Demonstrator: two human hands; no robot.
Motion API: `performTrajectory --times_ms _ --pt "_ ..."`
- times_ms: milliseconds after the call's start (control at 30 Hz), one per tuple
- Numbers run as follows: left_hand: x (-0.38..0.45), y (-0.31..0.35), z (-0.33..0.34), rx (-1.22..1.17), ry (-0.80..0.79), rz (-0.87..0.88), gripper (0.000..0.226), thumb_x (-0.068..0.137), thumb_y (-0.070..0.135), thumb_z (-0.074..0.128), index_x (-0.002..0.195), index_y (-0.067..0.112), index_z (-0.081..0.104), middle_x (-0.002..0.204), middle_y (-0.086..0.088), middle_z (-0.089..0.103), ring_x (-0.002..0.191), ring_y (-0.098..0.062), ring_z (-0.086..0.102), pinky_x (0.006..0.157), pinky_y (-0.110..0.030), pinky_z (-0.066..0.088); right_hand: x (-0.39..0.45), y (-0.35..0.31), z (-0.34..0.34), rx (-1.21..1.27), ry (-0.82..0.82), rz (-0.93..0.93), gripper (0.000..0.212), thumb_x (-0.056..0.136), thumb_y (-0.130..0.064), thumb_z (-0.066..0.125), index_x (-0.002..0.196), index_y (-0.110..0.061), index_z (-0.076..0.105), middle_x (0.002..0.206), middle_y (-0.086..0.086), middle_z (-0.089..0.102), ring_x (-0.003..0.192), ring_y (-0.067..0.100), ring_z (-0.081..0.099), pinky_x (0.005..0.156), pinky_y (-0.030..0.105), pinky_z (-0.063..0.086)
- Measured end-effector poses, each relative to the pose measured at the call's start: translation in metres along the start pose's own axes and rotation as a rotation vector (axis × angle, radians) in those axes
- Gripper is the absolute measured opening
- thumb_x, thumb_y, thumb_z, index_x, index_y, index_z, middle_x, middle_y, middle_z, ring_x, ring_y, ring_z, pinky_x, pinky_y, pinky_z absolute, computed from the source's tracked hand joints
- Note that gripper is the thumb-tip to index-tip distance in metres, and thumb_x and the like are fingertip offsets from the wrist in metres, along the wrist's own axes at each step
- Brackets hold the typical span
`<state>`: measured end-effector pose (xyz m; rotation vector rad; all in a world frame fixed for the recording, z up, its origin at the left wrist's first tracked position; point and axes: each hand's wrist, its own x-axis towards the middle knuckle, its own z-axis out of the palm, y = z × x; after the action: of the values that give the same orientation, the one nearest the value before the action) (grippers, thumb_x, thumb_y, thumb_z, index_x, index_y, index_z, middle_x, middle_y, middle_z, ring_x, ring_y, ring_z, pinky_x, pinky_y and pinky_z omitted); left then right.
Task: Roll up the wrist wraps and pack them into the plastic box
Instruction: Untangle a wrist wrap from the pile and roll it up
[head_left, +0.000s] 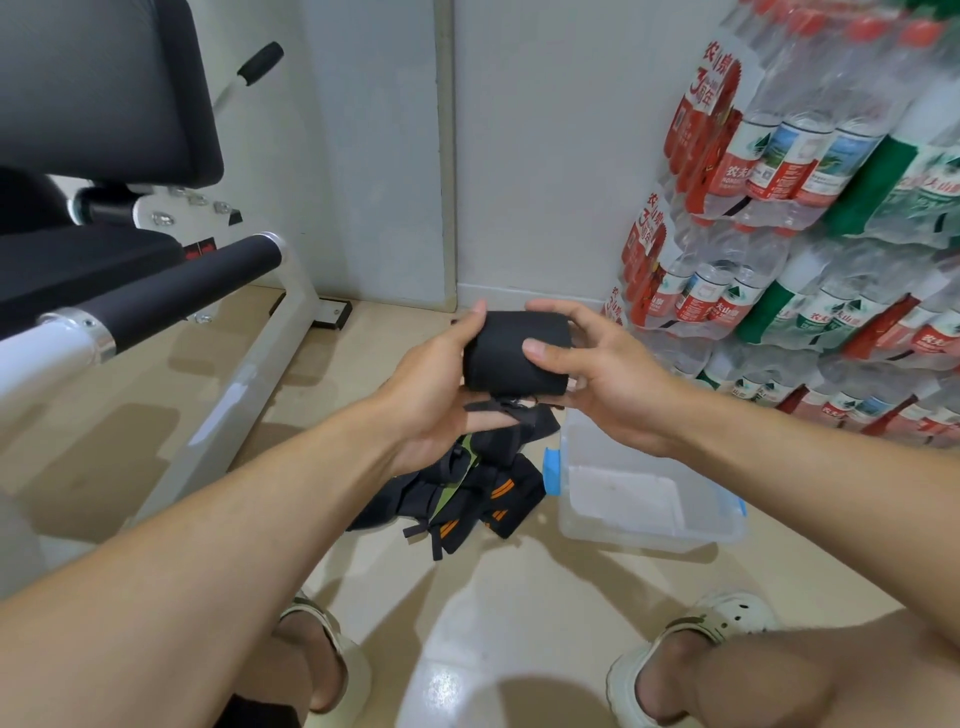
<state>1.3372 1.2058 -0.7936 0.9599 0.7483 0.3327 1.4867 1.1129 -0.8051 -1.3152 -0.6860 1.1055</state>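
Both of my hands hold a rolled black wrist wrap in the air above the floor. My left hand grips its left end, and a thin black loop hangs over the fingers. My right hand grips its right end, thumb pressed on the front. Below lies a pile of unrolled wrist wraps, black with orange and green stripes. Right of the pile stands a clear plastic box with blue latches, open, nothing visible inside.
A white weight bench with black pads fills the left. Stacked packs of bottled water line the right wall. My feet in pale clogs stand on the beige tiled floor near the bottom.
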Motion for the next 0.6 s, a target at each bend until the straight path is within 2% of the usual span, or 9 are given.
performTrajectory --times_ms 100,167,267,367,500,600 --pt "0.000 -0.009 0.007 -0.066 0.106 -0.029 0.046 0.103 0.048 0.051 0.127 0.010 0.062 0.108 -0.015 0.076 0.093 -0.030 0.076 0.076 -0.045 0.063 -0.005 0.009 0.012 -0.200 0.018 -0.046 0.046 0.095 -0.008 0.068 0.133 -0.029 0.057 0.114 -0.002 0.065 0.096 0.012 0.071 0.087 0.031 0.059" --pt "-0.001 -0.013 0.010 -0.082 0.140 -0.039 0.045 0.102 0.045 0.054 0.126 0.009 0.062 0.109 -0.018 0.074 0.093 -0.032 0.076 0.075 -0.045 0.063 -0.008 0.013 0.016 -0.267 0.017 -0.015 0.047 0.098 -0.017 0.065 0.139 -0.035 0.050 0.111 -0.006 0.064 0.102 0.012 0.067 0.092 0.026 0.054" --pt "-0.004 -0.016 0.012 -0.042 0.143 -0.073 0.046 0.101 0.050 0.053 0.124 0.010 0.063 0.111 -0.018 0.074 0.091 -0.031 0.077 0.075 -0.045 0.063 -0.011 0.020 0.016 -0.350 -0.021 0.030 0.052 0.100 -0.030 0.063 0.145 -0.039 0.040 0.115 -0.009 0.064 0.109 0.011 0.066 0.102 0.030 0.051" --pt "-0.004 -0.023 0.016 0.078 0.185 -0.066 0.047 0.103 0.050 0.049 0.127 0.010 0.055 0.117 -0.016 0.069 0.096 -0.030 0.074 0.080 -0.046 0.063 -0.016 0.027 0.016 -0.366 0.000 0.038 0.047 0.100 -0.028 0.065 0.142 -0.033 0.043 0.115 -0.007 0.066 0.112 0.013 0.066 0.107 0.039 0.050" --pt "0.000 -0.024 0.017 0.264 0.257 0.020 0.045 0.105 0.049 0.044 0.127 0.010 0.048 0.117 -0.011 0.066 0.093 -0.025 0.073 0.070 -0.038 0.064 -0.016 0.026 0.020 -0.322 0.051 -0.056 0.044 0.095 -0.013 0.071 0.134 -0.022 0.051 0.112 -0.002 0.069 0.107 0.013 0.069 0.100 0.039 0.056" --pt "0.005 -0.016 0.014 0.227 0.229 0.071 0.043 0.103 0.047 0.049 0.127 0.010 0.050 0.117 -0.011 0.069 0.093 -0.027 0.074 0.064 -0.035 0.062 -0.012 0.016 0.017 -0.356 0.080 -0.130 0.047 0.088 -0.010 0.079 0.127 -0.021 0.057 0.107 -0.005 0.069 0.095 0.001 0.069 0.083 0.023 0.059"
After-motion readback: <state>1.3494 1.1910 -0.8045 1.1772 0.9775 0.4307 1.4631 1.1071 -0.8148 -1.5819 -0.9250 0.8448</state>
